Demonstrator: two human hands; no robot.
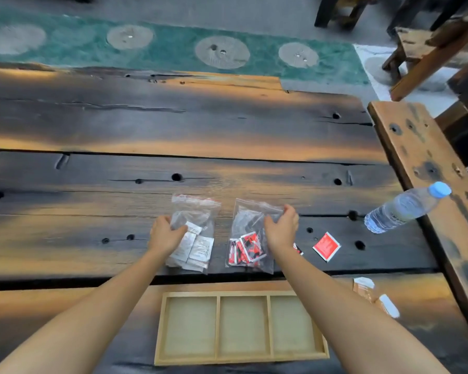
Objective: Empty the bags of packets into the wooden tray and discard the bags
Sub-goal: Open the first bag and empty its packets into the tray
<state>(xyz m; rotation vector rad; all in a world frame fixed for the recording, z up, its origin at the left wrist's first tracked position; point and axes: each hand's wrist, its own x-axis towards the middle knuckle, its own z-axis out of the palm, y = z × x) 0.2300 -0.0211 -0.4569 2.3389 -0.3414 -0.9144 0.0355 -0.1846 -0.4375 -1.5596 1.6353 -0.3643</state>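
Two hands take hold of two clear bags on the dark plank table.

The left hand [164, 233] pinches the bag of white packets [192, 233] and the right hand [281, 228] the bag of red packets [250, 238], likely for lifting; the crinkly bags lie mid-table, beyond the pale three-compartment wooden tray [241, 359] at the near edge.

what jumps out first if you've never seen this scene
Two clear bags lie mid-table: the left hand rests on the bag of white packets, the right hand on the bag of red packets. Nearer the person sits an empty three-part wooden tray; a water bottle stands at the right.
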